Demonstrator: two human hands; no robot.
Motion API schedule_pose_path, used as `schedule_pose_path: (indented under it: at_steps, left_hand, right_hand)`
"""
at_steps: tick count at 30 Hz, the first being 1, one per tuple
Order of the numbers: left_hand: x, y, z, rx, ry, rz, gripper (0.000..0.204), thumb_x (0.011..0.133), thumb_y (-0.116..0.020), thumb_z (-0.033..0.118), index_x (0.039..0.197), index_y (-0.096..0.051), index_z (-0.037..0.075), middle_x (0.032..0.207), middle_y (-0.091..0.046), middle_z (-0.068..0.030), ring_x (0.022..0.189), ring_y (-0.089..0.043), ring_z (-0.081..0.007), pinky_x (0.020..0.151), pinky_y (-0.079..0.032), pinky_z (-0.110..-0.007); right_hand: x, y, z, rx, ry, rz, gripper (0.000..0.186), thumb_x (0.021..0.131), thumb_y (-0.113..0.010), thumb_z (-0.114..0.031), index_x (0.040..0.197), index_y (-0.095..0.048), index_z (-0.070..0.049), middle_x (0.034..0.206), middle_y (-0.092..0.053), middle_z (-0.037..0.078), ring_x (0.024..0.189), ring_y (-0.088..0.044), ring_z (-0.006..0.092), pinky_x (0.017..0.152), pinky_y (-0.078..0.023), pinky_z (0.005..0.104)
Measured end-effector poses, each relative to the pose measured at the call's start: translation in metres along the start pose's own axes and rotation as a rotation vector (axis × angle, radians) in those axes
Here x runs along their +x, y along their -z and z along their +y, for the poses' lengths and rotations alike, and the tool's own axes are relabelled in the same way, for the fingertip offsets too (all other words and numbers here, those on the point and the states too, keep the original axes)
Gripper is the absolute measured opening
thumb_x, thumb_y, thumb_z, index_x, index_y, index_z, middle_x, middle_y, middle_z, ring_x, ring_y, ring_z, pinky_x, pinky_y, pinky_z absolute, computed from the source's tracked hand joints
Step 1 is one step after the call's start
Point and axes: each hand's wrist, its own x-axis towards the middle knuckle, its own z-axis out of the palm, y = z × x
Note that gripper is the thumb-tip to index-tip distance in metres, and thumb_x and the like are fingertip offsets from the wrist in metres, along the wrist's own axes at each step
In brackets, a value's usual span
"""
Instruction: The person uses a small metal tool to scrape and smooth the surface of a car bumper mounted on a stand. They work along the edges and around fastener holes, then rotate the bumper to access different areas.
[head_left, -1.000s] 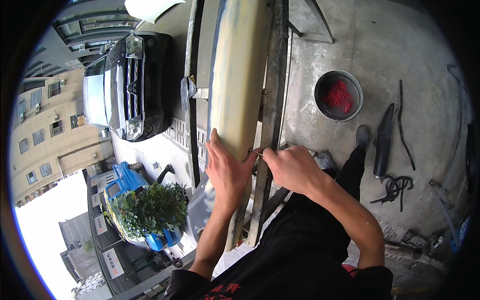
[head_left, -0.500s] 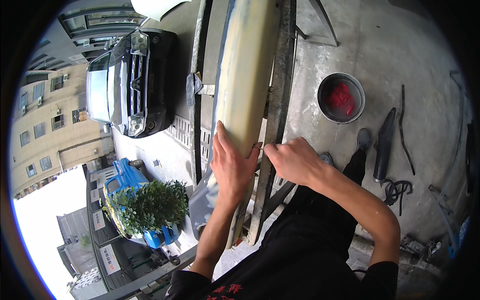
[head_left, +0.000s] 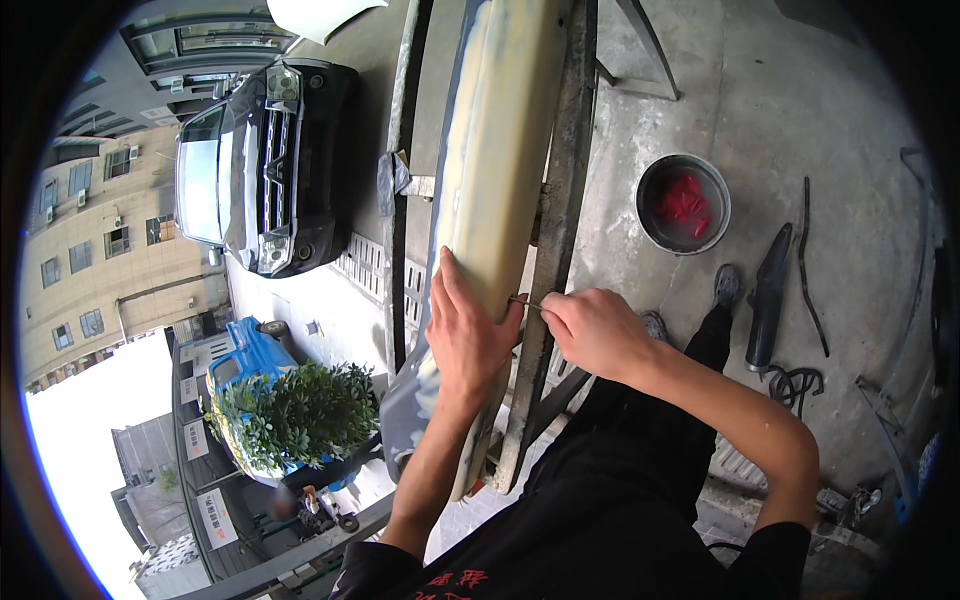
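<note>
The long cream-coloured panel (head_left: 497, 170) lies on a metal stand (head_left: 558, 200), and the left hand (head_left: 465, 335) has slid slightly up it, now pressed flat and open. The right hand (head_left: 590, 328) stays closed, pinching a thin tool (head_left: 524, 301) at the panel's edge, so the work there continues.

two hands (head_left: 470, 335), one panel (head_left: 500, 160), one bucket (head_left: 683, 204), one car (head_left: 262, 165)

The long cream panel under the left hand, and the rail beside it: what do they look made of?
The long cream panel looks like a vehicle body part coated in matt filler or primer: dull, patchy yellow, grey at its edges. Base material unclear. The rail looks like bare steel: dark, rough, rust-stained. The left hand lies flat on the panel.
</note>
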Motion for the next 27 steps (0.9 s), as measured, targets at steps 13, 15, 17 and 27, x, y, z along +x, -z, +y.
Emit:
schedule_pose_path:
  at_steps: [13,15,17,27]
  left_hand:
    - [-0.001,0.003,0.002,-0.007,0.011,-0.023,0.106,0.065,-0.085,0.029,0.145,-0.025,-0.005,0.123,-0.051,-0.0229,0.107,-0.057,-0.0402,0.080,-0.053,-0.045]
    - [0.000,0.004,0.002,-0.015,0.008,-0.032,0.106,0.064,-0.085,0.030,0.145,-0.025,-0.005,0.123,-0.051,-0.0230,0.107,-0.057,-0.0402,0.080,-0.053,-0.045]
    - [0.000,0.004,0.002,-0.015,0.013,-0.036,0.107,0.064,-0.085,0.030,0.145,-0.025,-0.005,0.123,-0.051,-0.0231,0.108,-0.057,-0.0402,0.080,-0.053,-0.045]
    - [-0.001,0.001,0.003,-0.009,0.040,-0.015,0.102,0.068,-0.084,0.029,0.144,-0.026,-0.005,0.122,-0.052,-0.0235,0.106,-0.058,-0.0400,0.080,-0.053,-0.045]
  right_hand:
    - [0.007,0.027,-0.012,1.206,-0.774,-0.440,0.023,0.100,-0.046,-0.016,0.099,-0.057,0.004,0.055,-0.046,0.000,0.041,-0.033,0.0051,0.035,-0.028,0.0219]
    - [0.005,0.021,-0.009,1.211,-0.761,-0.444,0.023,0.100,-0.047,-0.017,0.100,-0.057,0.004,0.056,-0.048,0.001,0.041,-0.035,0.0056,0.035,-0.029,0.0219]
    - [0.005,0.018,-0.009,1.198,-0.764,-0.433,0.024,0.100,-0.047,-0.017,0.100,-0.058,0.004,0.056,-0.049,0.001,0.041,-0.035,0.0057,0.036,-0.030,0.0218]
    - [0.004,0.017,-0.001,1.453,-0.738,-0.381,0.020,0.097,-0.047,-0.011,0.101,-0.059,0.005,0.071,-0.056,0.001,0.047,-0.037,0.0025,0.039,-0.025,0.0198]
